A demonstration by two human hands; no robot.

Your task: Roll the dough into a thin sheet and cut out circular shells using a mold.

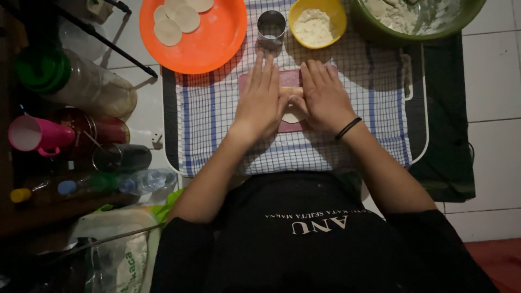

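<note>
My left hand (259,100) and my right hand (324,97) lie flat, side by side, fingers pointing away from me, pressing on a pale piece of dough (291,115) that shows between the palms. The dough rests on a small pink board (287,78) on a blue-and-white checked cloth (374,108). A black band circles my right wrist. Beyond my fingertips stands a round metal cutter (271,26).
An orange plate (209,46) with several dough rounds (176,19) sits at the back left. A yellow bowl of flour (317,23) and a green bowl of dough (415,19) stand behind. Bottles, a pink cup (32,135) and bags crowd the left side.
</note>
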